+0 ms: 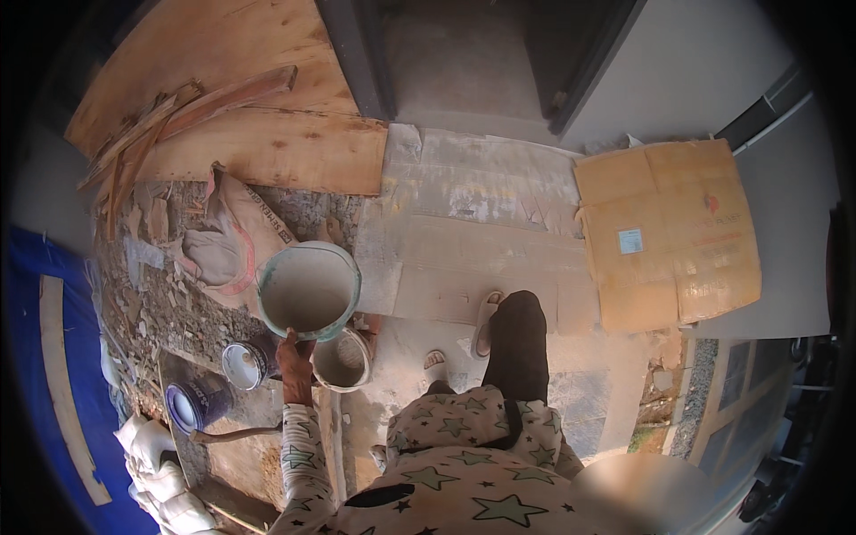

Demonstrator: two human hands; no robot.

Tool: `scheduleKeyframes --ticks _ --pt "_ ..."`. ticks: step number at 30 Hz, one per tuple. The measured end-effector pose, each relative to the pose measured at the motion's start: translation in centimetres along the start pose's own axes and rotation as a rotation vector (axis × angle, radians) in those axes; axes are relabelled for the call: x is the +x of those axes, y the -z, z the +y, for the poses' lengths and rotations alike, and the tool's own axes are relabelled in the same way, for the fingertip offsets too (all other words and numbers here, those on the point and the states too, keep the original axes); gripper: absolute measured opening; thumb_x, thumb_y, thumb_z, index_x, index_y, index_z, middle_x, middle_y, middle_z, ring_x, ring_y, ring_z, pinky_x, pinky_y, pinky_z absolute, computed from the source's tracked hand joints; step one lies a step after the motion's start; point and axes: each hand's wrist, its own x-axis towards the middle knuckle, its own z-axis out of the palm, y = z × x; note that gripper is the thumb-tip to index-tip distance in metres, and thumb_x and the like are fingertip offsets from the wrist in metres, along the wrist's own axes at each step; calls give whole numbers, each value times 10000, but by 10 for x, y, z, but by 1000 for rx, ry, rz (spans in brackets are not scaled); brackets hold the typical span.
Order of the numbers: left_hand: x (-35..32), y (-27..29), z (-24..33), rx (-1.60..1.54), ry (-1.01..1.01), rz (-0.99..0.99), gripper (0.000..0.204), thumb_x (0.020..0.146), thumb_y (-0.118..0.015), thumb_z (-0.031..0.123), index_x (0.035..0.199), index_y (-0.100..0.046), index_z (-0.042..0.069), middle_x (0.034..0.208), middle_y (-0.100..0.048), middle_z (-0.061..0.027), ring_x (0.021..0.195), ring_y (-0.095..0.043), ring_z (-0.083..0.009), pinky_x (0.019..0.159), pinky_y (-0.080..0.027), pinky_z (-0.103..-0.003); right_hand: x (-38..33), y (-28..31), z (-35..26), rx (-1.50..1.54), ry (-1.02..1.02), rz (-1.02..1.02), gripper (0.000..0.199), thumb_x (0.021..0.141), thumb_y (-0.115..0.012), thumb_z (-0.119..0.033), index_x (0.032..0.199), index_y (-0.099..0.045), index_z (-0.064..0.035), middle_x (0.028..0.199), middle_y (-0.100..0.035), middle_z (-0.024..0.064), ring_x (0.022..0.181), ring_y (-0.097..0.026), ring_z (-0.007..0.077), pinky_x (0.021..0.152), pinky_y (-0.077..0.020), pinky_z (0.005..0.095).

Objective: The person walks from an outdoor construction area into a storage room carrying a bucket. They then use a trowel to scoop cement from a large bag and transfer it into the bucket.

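Note:
My left hand [295,358] is closed on the near rim of a round bucket [309,287] with a greenish edge. Its mouth is tipped up toward me, and the inside looks grey and coated. Just below it stands a second grey-coated bucket [342,360], partly covered by the first. A torn, opened cement sack [254,218] lies on the rubble beyond my left hand. Left of my wrist are a small white-topped pail [242,365] and a dark blue bucket [203,403] with a pale inside. My right hand does not show.
Plywood [259,147] with broken wood strips [234,96] lies at the far left. Dusty flattened cardboard [481,205] covers the floor before a doorway. A large brown cardboard sheet [669,236] lies at right. White sacks [160,477] and a blue tarp [31,357] border the left.

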Motion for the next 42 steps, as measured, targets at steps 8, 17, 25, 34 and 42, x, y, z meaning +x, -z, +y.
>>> scheduleKeyframes --ticks 8,17,25,34,42 --pt "61 -100 12 484 -137 -100 321 1035 -528 207 1109 -602 -97 1081 -656 -190 895 -689 -277 781 -600 -357 83 84 -104 -56 -133 -68 243 802 -726 -310 954 -755 -123 890 -728 132 846 -698 336 739 -558 407" --pt "38 -68 0 862 -223 117 573 692 -898 199 1144 -637 -40 996 -687 -210 928 -664 -380 801 -530 -468 234 288 -225 243 -462 -21 226 771 -593 59 935 -733 -8 726 -713 165 527 -679 230 470 -558 351" --pt "-2 -136 17 1250 -104 235 593 623 -928 188 1117 -658 4 1064 -684 -197 1003 -643 -387 832 -531 -470 432 397 -357 86 -210 -23 259 867 -513 21 1048 -697 -3 775 -704 149 551 -675 228 467 -553 350" --pt "49 -158 38 1326 -110 237 461 607 -922 238 979 -722 53 884 -731 -151 856 -684 -368 786 -537 -447 508 387 -447 111 -380 -133 258 861 -549 42 1068 -694 -6 805 -709 156 599 -696 235 519 -578 353" --pt "133 -242 118 1380 -148 271 535 625 -925 322 1012 -704 26 903 -722 -182 884 -684 -382 807 -538 -452 523 356 -443 -181 123 -153 276 802 -588 -14 1004 -759 -91 888 -742 117 802 -723 266 737 -580 375"
